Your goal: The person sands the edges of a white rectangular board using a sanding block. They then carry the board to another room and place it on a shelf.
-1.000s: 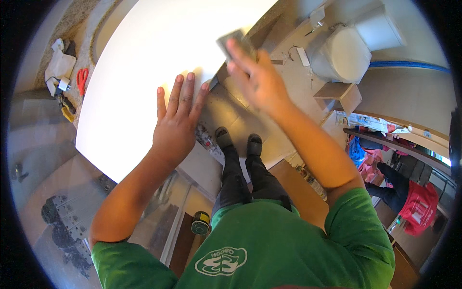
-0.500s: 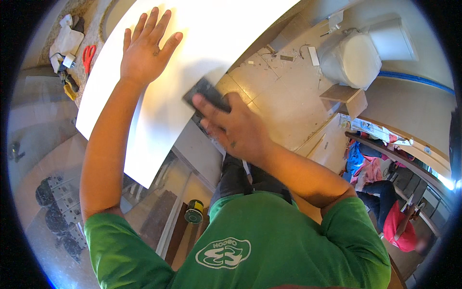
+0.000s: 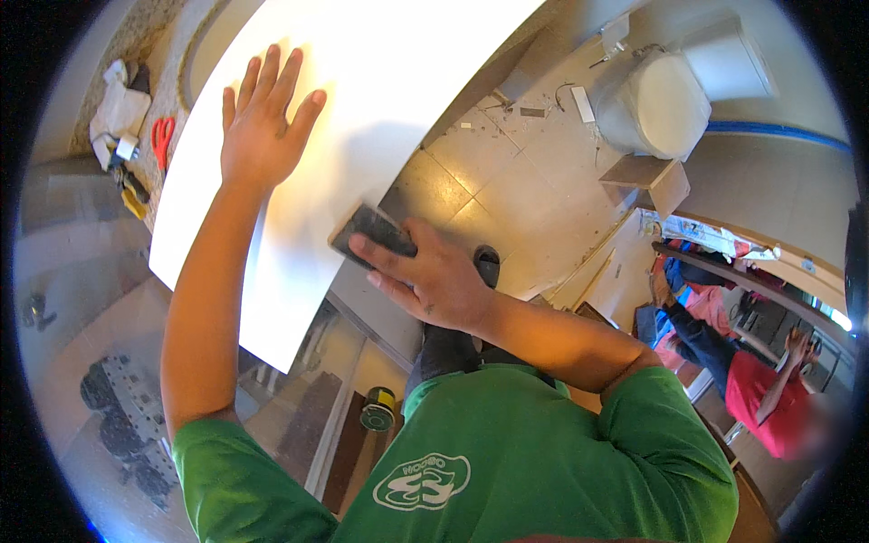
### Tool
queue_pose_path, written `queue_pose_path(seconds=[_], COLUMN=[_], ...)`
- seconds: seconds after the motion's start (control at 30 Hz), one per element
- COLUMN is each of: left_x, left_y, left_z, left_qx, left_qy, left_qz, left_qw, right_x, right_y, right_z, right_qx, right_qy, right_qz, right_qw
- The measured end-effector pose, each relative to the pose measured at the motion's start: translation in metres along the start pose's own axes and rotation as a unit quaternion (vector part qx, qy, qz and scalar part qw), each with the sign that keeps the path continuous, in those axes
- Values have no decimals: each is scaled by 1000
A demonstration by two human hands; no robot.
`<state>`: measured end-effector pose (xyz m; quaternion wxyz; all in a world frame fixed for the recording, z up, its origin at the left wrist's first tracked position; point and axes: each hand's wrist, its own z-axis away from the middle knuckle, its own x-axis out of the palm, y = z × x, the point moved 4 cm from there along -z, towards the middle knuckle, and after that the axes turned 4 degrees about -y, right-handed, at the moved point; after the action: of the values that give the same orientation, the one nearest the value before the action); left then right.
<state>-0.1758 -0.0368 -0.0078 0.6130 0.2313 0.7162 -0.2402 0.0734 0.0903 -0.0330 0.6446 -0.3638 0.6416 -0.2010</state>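
A large white panel [image 3: 389, 72] lies in front of me, its near corner pointing toward my body. Flat on its surface rests my left hand [image 3: 261, 145], fingers spread and nothing held. My right hand [image 3: 444, 282] grips a dark rectangular sanding block [image 3: 373, 233] at the panel's right edge. The thumb and a finger lie along the block. Its underside and part of its grip are hidden.
Red-handled scissors [image 3: 162, 140], a white cloth [image 3: 122, 101] and pliers [image 3: 133, 192] sit on the stone counter at left. Below stands a dark green can [image 3: 378, 409]. A toilet [image 3: 665, 104] and wooden box [image 3: 645, 181] are at far right. Another person [image 3: 765, 398] is beyond the doorway.
My right hand has drawn the sanding block nearer to my body along the panel's edge. My left hand still lies flat on the panel. The view has shifted slightly; the other person has changed posture.
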Motion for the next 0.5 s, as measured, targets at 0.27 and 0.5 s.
queue_pose_path(seconds=[0.27,0.5], left_x=[-6,-11], left_y=[5,15], left_z=[-1,-17], left_qx=[19,27], left_qy=[-40,-47], left_qz=[32,64], left_qw=[999,996], right_x=[-161,-161], right_y=[218,215], right_z=[-84,-45], right_qx=[151,132], right_qy=[378,420], right_qz=[19,-201], right_qw=[913,875])
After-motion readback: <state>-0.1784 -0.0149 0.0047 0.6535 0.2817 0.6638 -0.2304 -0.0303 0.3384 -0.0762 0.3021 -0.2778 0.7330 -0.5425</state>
